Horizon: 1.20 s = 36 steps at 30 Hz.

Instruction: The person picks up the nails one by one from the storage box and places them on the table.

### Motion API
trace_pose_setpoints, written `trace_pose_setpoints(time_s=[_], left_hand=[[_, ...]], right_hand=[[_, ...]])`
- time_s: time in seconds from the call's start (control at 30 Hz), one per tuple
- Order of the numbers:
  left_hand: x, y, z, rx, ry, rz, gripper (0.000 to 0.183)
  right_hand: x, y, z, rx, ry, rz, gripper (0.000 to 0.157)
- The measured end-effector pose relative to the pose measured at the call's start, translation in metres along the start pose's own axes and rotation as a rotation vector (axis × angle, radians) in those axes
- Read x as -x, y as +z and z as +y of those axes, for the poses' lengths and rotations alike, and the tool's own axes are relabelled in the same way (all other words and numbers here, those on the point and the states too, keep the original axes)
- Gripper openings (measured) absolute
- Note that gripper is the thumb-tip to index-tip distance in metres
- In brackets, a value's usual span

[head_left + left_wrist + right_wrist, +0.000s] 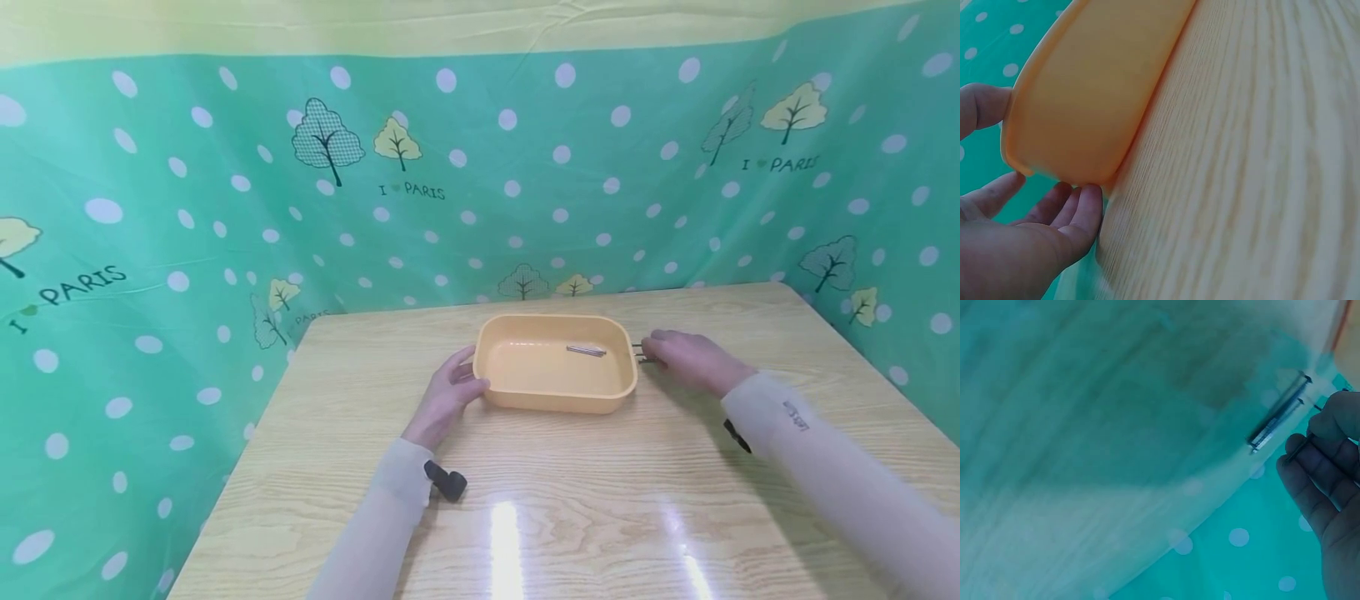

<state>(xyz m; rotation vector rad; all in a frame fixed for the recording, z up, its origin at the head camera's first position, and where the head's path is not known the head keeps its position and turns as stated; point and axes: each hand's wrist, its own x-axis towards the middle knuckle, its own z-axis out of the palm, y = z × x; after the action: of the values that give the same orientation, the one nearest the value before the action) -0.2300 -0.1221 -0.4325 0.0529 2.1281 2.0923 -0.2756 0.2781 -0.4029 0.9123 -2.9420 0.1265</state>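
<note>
A shallow orange-yellow plastic basin [551, 402] with rounded corners sits on the table. My left hand [444, 402] holds its left end, thumb at the front corner of the rim and fingers round the end wall [1085, 94]. Several thin silver nails [586, 351] lie together inside, towards the back right. Just right of the basin, my right hand [693, 360] pinches a thin dark nail [1299, 450] between thumb and fingertips. More nails [1279, 417] lie side by side on the table close to those fingers.
The pale wood-grain table [570, 492] carries glare streaks near its front. A green dotted curtain [465, 183] with tree prints hangs along the back and both sides. Black straps [447, 482] sit at both wrists over light sleeves.
</note>
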Motion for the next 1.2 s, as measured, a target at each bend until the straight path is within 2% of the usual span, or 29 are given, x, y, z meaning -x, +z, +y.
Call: trace_pose_setpoints(time_s=[0.2, 0.33, 0.93, 1.2], left_hand=[[0.000, 0.000, 0.000, -0.012, -0.005, 0.012, 0.075], [0.000, 0.001, 0.000, 0.002, -0.008, 0.007, 0.076], [0.000, 0.001, 0.000, -0.002, -0.013, 0.014, 0.077], [0.000, 0.001, 0.001, 0.032, 0.005, -0.017, 0.076]], right_hand=[[0.001, 0.012, 0.001, -0.005, 0.017, -0.003, 0.012], [0.003, 0.016, 0.000, -0.004, 0.005, 0.011, 0.013], [0.002, 0.019, 0.002, 0.021, -0.004, 0.007, 0.011], [0.002, 0.020, 0.002, 0.027, -0.008, 0.007, 0.012]])
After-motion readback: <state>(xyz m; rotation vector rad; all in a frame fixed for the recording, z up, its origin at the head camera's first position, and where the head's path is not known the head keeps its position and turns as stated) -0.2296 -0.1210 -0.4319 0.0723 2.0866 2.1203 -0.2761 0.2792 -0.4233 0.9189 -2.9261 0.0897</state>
